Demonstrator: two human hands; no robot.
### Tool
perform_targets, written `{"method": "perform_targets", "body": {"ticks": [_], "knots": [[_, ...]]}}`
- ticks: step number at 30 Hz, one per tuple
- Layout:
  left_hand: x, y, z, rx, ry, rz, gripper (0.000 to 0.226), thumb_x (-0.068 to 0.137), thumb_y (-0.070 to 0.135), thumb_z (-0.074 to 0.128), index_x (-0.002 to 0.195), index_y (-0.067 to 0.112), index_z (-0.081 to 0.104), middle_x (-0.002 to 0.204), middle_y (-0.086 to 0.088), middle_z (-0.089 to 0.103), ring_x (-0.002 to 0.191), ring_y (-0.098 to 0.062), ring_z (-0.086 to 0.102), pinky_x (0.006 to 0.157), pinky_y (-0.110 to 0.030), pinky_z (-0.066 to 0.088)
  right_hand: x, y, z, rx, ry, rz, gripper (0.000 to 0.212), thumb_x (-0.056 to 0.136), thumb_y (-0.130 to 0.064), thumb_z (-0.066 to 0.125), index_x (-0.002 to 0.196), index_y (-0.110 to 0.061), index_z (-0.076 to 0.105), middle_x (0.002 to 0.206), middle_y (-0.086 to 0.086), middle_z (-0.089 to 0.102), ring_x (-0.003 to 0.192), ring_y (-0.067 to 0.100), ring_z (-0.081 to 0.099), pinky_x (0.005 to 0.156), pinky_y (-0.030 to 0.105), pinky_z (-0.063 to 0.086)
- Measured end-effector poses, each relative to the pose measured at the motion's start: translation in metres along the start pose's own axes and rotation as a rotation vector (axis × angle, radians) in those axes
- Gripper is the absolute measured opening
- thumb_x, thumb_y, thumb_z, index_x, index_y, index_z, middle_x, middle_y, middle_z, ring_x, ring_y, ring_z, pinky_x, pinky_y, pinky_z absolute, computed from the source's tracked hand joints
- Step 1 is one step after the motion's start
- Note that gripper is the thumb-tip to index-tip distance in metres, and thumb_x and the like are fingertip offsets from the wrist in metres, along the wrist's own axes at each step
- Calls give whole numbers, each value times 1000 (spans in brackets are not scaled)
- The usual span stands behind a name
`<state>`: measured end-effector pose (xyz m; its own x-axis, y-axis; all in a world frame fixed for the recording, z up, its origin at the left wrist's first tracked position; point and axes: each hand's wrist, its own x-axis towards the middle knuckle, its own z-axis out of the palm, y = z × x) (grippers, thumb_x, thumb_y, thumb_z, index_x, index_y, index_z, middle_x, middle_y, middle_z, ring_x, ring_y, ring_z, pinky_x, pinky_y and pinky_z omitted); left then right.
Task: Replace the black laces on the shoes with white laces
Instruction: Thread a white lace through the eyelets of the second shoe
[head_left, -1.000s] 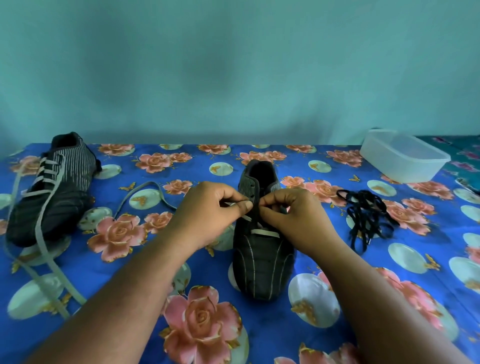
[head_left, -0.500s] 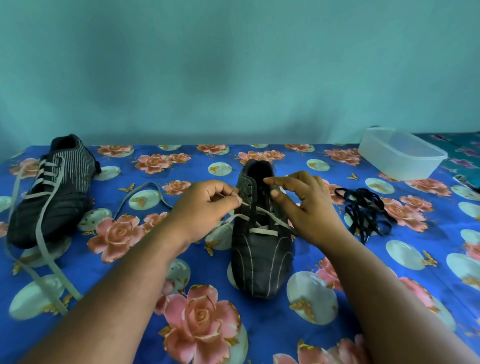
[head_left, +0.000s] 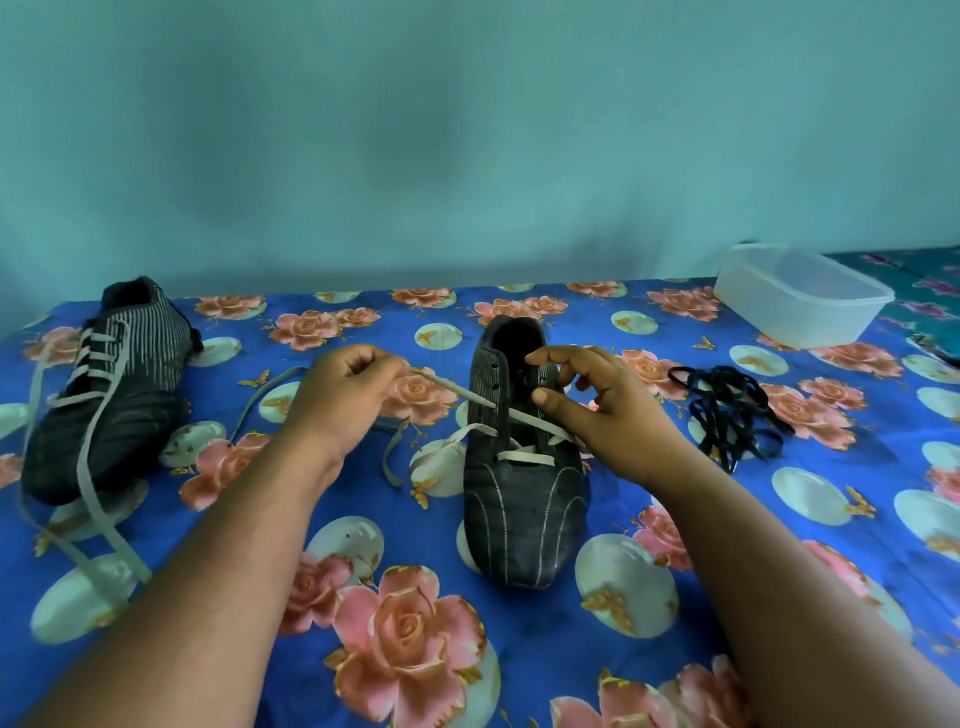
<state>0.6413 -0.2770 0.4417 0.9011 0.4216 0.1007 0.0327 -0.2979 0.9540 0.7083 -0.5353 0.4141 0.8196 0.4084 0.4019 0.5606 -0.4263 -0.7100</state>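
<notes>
Shoe (head_left: 524, 467) mid-tabletop, half relaced | left hand (head_left: 343, 400) pinches white lace (head_left: 457, 391), drawn taut leftward | right hand (head_left: 597, 410) loosely spread over eyelets, gripping nothing | risk: hard pull drags the unbraced shoe or unevens lace ends | black laces (head_left: 727, 410) lie right.

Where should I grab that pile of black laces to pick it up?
Pinch the black laces from straight above, at the thick tangled middle. The pile lies flat and loose on the cloth, so the dense centre probably lifts most strands together; the thin loop on its left would likely trail the rest.
</notes>
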Motion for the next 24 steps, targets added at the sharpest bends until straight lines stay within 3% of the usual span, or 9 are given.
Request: {"method": "perform_targets", "body": {"ticks": [2,4,7,11,14,17,19,21,24], "knots": [[4,-4,-4,61,120,18,18,96,24,64,88,11,73,100,-11,74,77,-8,62,66,-28,44,1,1,0,14,-5,-3,32,94,-33,73,123,-42,65,96,-7,55,98,3,49,84,16,37],[4,-5,-1,67,118,79,13,97,26,65,93,15,71,97,-5,74,79,-11,65,64,-24,47,1,2,0,26,-8,-3,31,93,-33,73,121,-44,65,95,-8,54,97,1,48,83,17,37],[-9,2,10,-25,-123,220,13,99,25,66,105,13,67,83,8,73,78,-3,72,61,-15,53,1,1,0,39,-11,-2,31,93,-32,73,120,-45,64,92,-10,54,96,1,48,82,16,36],[-8,-10,24,260,-336,399,37,88,59,66,93,23,74,117,6,60,118,-6,56,89,-17,46,2,0,0,38,-20,-20,32,94,-30,73,120,-44,64,88,-11,56,96,6,49,81,19,35],[-10,-9,30,230,-344,350,16,91,32,73,90,16,73,113,5,58,107,4,54,83,-2,39,2,1,0,54,-24,-19,31,94,-31,73,119,-45,64,87,-11,56,95,7,49,81,21,37],[-5,-11,26,238,-356,324,11,93,26,71,91,15,73,111,6,59,106,-4,59,93,-16,45,2,2,0,59,-32,-24,31,94,-33,72,119,-46,63,87,-12,56,96,10,50,82,23,37],[1,-12,20,203,-310,286,13,95,24,70,91,12,73,112,1,58,99,-9,68,91,-29,55,2,2,-1,68,-37,-21,31,94,-32,73,119,-47,63,87,-12,56,96,11,50,83,25,39],[8,-14,11,231,-184,268,15,96,23,69,90,10,71,107,-2,57,89,-7,69,78,-26,58,2,2,-2,66,-38,-20,32,94,-31,73,119,-48,62,88,-10,57,96,11,51,84,27,40],[25,-28,-9,464,92,204,17,94,41,69,86,26,70,107,0,64,98,-24,65,75,-42,57,2,2,-3,59,-45,-18,32,94,-32,73,119,-49,61,89,-7,59,97,13,52,84,29,41]]}}
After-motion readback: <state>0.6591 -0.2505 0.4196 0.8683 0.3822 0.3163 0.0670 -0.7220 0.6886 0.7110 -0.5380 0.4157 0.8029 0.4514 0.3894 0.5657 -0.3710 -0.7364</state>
